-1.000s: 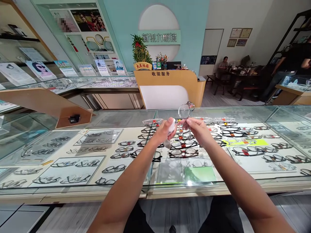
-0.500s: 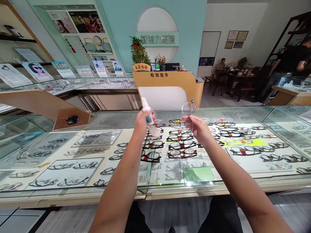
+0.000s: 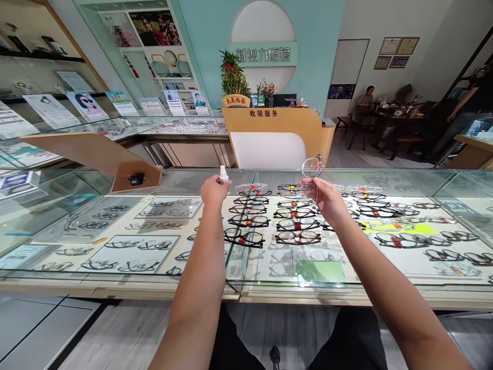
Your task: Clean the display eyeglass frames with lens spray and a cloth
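Note:
My left hand is wrapped round a small white spray bottle, whose nozzle end sticks up above the fingers. The bottle stands roughly upright over the glass counter. To its right, my right hand pinches a pair of clear-framed glasses. These are held on end, one lens above my fingers and the other below. Rows of dark-framed glasses with red tags lie beneath the glass, between and below my hands. Whether a cloth is still in my left hand is hidden.
A wooden stand with a small black object rests on the counter at left. Beyond the counter is a wooden reception desk with a plant. One person sits at a far table; another stands at far right.
The view has shifted. My left hand has moved away from my right hand, and the bottle, tilted before, is now more upright. The pale cloth seen under it no longer shows.

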A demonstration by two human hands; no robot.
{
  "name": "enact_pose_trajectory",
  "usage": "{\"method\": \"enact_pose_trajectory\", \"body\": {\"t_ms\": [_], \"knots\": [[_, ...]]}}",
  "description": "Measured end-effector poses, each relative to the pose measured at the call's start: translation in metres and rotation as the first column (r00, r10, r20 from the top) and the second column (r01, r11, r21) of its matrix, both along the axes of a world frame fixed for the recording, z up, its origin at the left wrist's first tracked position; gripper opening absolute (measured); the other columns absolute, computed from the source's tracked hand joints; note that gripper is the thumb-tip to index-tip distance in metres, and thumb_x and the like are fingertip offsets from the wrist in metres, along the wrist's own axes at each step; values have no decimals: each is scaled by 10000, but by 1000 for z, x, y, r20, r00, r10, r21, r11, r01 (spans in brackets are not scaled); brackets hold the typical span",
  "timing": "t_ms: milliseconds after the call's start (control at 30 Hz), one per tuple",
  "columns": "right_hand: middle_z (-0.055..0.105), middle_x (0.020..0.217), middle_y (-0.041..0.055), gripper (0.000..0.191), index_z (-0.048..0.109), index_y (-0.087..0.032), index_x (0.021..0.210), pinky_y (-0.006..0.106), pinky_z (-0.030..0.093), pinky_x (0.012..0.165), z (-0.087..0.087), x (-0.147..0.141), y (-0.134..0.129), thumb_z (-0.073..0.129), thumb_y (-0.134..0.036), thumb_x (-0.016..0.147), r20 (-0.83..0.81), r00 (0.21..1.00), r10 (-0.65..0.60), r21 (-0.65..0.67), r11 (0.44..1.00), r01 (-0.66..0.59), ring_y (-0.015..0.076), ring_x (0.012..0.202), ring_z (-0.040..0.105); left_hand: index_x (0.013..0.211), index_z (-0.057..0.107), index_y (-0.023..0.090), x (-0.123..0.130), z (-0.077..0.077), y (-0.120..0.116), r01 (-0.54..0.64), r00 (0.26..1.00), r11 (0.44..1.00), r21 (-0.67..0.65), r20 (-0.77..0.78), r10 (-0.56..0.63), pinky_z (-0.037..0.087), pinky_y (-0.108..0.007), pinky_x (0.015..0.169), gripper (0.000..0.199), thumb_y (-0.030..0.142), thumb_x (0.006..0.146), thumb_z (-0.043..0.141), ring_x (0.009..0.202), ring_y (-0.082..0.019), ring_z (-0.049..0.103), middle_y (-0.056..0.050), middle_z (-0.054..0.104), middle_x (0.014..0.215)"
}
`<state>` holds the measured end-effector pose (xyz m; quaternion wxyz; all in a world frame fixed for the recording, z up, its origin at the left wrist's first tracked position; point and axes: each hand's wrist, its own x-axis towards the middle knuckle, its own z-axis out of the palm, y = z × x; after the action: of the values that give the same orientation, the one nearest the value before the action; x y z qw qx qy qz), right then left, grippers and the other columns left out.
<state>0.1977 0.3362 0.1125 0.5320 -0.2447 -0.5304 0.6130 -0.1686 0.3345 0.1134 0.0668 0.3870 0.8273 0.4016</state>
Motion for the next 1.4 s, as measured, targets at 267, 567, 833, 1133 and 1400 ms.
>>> {"method": "enact_pose_trajectory", "body": {"t_ms": [267, 567, 833, 1133, 1400], "knots": [[827, 1173, 70, 336, 862, -271, 996, 333, 554, 860, -1, 0, 0, 802, -583, 888, 56, 998, -23, 18, 1000, 22, 218, 1011, 718, 853, 675, 192, -5, -4, 6, -34, 998, 974, -226, 47, 46, 496, -483, 875, 512, 672, 760, 830, 1149, -438, 721, -255, 774, 1106], [831, 1116, 53, 296, 881, -281, 986, 316, 539, 842, 0, 0, -1, 812, -554, 893, 14, 1000, -2, 4, 1000, 2, 199, 959, 697, 913, 671, 188, -2, -4, 5, -19, 997, 974, -225, 70, 36, 514, -562, 952, 519, 672, 789, 810, 1187, -477, 710, -253, 755, 1106], [834, 1102, 51, 297, 881, -276, 981, 308, 529, 806, 9, 6, 2, 821, -550, 883, -44, 998, -40, 9, 999, 40, 169, 834, 657, 1458, 486, 195, 43, 39, -32, -35, 981, 858, 513, -146, 127, 432, -544, 1242, 780, 48, 730, 726, 1511, -400, 459, -238, 378, 1614], [823, 1254, 51, 296, 903, -294, 989, 354, 467, 1139, 6, 2, -2, 838, -565, 887, -9, 994, 110, 84, 991, -108, 257, 1327, 652, 1367, 598, 278, 151, 35, -41, 350, 232, 475, 807, 417, -879, 572, -461, 1131, 760, 135, 622, 569, 1513, -311, 512, -80, 579, 1575], [773, 1263, 62, 371, 890, -282, 981, 408, 522, 1062, -2, -12, -8, 876, -621, 830, 29, 980, 196, 26, 980, -197, 275, 1257, 657, 1434, 594, 270, 170, 20, -41, 323, -86, 494, 807, 545, -834, 365, -561, 1330, 825, 86, 631, 621, 1619, -325, 426, -98, 595, 1614]]}}
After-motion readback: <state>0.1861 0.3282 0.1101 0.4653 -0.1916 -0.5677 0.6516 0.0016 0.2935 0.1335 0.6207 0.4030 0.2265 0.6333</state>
